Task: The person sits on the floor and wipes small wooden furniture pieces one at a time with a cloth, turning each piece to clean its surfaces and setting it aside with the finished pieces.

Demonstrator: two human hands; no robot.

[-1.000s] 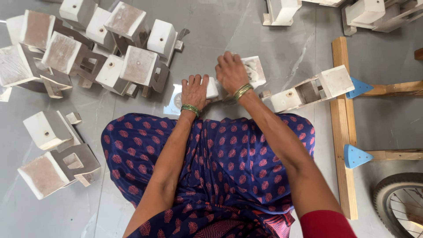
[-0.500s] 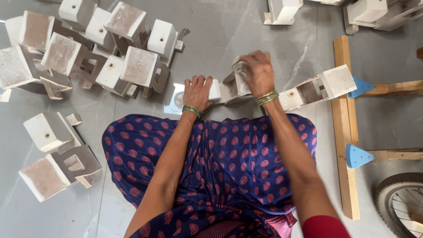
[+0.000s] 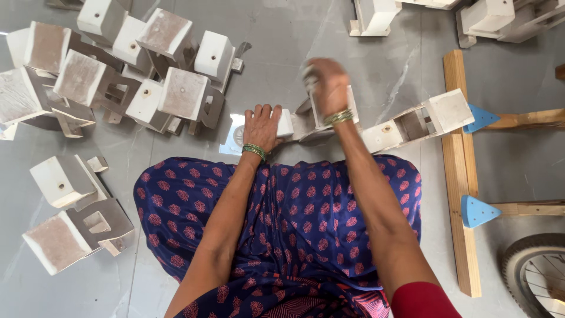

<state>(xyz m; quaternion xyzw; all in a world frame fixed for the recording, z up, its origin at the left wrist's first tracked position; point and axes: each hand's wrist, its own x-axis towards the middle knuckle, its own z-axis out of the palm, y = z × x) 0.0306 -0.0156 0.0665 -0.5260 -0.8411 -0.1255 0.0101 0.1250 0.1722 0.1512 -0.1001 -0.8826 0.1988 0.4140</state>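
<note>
I sit on a grey floor with a blue patterned cloth over my lap. My left hand (image 3: pixel 263 126) rests palm down on a white-painted wooden piece (image 3: pixel 286 123) in front of me. My right hand (image 3: pixel 325 83) is blurred and raised, gripping the upper end of that piece's tilted part (image 3: pixel 312 121). Both wrists wear green bangles. Another white wooden bracket piece (image 3: pixel 416 122) lies just right of my right forearm.
A heap of white wooden block pieces (image 3: pixel 129 70) lies at upper left, two more (image 3: pixel 76 212) at lower left. A wooden frame with blue triangular corners (image 3: pixel 465 171) runs along the right. A wheel (image 3: pixel 538 274) shows at lower right. More white pieces (image 3: pixel 376 15) lie at top.
My right hand has lifted from lying flat on the piece and swung right and up, tilting part of the piece upright. My left hand has stayed pressed down.
</note>
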